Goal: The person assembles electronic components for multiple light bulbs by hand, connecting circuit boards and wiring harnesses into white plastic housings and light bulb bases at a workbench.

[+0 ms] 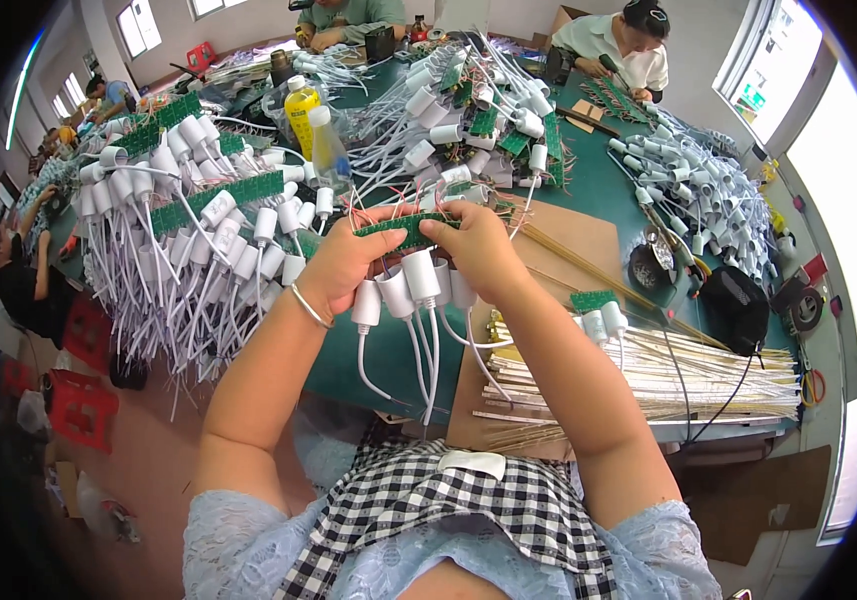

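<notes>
Between both hands I hold a green circuit board strip (410, 232) above the green table. My left hand (351, 252) pinches its left end, thumb on top, and my right hand (475, 243) grips the right end the same way. Several white cylindrical caps (420, 280) hang below the strip, with white cables (430, 360) trailing down from them. Thin red wires stick up along its far edge. To the left rises a big pile of similar boards and white caps (238, 250); another heap (478, 120) lies beyond my hands.
A brown board (588, 235) lies right of my hands, with a bundle of long metallic strips (638, 375) nearer me. Yellow bottle (301, 115) and clear bottle (326, 150) stand behind. More white caps (698, 185) are piled at right. Co-workers (616, 50) sit across the table.
</notes>
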The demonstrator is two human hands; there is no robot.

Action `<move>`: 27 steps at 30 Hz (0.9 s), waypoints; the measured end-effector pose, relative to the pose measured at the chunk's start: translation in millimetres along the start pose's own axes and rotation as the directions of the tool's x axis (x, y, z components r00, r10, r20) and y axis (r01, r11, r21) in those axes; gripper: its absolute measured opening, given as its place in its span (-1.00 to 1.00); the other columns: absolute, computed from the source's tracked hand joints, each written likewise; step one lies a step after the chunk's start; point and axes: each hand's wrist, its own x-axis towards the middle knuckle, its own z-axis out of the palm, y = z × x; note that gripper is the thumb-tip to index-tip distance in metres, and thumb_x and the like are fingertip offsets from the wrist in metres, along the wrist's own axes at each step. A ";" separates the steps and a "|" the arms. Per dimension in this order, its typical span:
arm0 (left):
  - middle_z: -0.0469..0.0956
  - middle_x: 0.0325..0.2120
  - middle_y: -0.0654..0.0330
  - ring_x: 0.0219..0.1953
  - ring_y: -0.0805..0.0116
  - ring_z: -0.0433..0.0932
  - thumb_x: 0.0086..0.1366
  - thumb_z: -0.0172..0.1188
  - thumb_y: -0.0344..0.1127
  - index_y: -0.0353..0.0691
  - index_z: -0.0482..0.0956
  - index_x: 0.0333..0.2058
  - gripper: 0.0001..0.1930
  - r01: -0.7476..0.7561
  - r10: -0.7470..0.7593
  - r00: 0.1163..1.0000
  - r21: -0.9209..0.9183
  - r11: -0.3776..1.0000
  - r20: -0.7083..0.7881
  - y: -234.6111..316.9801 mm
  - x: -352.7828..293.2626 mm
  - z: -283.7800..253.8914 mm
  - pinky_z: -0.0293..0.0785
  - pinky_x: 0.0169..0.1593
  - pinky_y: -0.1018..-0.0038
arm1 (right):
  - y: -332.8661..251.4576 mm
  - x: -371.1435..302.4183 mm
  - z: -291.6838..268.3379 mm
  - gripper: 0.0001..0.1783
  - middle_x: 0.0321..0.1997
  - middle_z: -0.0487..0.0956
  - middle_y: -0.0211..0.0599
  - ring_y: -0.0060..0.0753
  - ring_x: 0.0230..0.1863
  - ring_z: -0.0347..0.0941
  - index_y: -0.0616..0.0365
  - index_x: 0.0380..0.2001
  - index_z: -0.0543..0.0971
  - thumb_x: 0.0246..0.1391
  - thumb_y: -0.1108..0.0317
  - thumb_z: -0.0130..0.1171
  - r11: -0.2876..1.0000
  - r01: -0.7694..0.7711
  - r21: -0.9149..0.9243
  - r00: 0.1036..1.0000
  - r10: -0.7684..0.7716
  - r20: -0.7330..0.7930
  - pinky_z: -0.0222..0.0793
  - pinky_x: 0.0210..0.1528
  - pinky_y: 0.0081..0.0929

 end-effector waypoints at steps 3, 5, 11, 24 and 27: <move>0.54 -0.26 0.18 -0.31 0.49 0.56 0.23 0.07 -0.48 -0.32 0.41 0.00 -0.67 -0.042 0.042 0.998 -0.015 0.999 -0.042 -5.6 -0.7 2.0 0.52 -0.21 0.56 | -0.8 2.2 0.4 -0.71 -0.51 0.59 -0.17 -0.49 -0.52 0.51 0.34 -0.29 0.54 -0.02 0.33 0.24 0.992 0.062 -0.112 0.998 -0.065 -0.023 0.38 -0.46 -0.50; 0.54 -0.27 0.18 -0.31 0.49 0.56 0.23 0.07 -0.49 -0.33 0.41 -0.01 -0.67 -0.063 0.062 0.995 -0.013 0.998 -0.074 -10.5 0.1 3.2 0.52 -0.22 0.57 | -5.6 0.3 4.5 -0.69 -0.51 0.59 -0.13 -0.43 -0.51 0.52 0.34 -0.33 0.55 -0.07 0.29 0.27 0.943 0.083 -0.321 0.989 -0.118 -0.091 0.38 -0.43 -0.45; 0.52 -0.19 0.21 -0.23 0.53 0.52 0.22 0.11 -0.48 -0.31 0.42 0.00 -0.65 -0.026 0.026 0.999 -0.018 1.000 0.019 -7.4 1.8 -3.6 0.49 -0.17 0.58 | -1.4 -3.9 -1.2 -0.68 -0.40 0.58 -0.21 -0.45 -0.43 0.51 0.28 -0.21 0.51 -0.02 0.32 0.22 0.999 0.034 0.036 0.999 -0.034 -0.002 0.39 -0.38 -0.51; 0.56 -0.28 0.18 -0.34 0.48 0.55 0.22 0.10 -0.47 -0.35 0.49 -0.07 -0.72 -0.078 0.085 0.990 0.060 0.995 -0.113 -19.1 5.5 -4.2 0.52 -0.24 0.56 | 2.0 -0.7 0.3 -0.70 -0.42 0.57 -0.32 -0.55 -0.48 0.46 0.26 -0.24 0.52 -0.06 0.37 0.27 0.989 -0.002 -0.148 0.994 0.018 0.108 0.41 -0.40 -0.54; 0.57 -0.28 0.16 -0.38 0.48 0.56 0.22 0.10 -0.47 -0.37 0.48 -0.08 -0.72 -0.126 0.175 0.950 0.194 0.973 -0.260 -30.3 11.1 1.4 0.52 -0.25 0.55 | -2.5 -2.0 16.6 -0.74 -0.45 0.59 -0.26 -0.50 -0.47 0.47 0.25 -0.32 0.55 -0.07 0.32 0.26 0.793 0.095 -0.602 0.976 -0.193 -0.100 0.40 -0.37 -0.48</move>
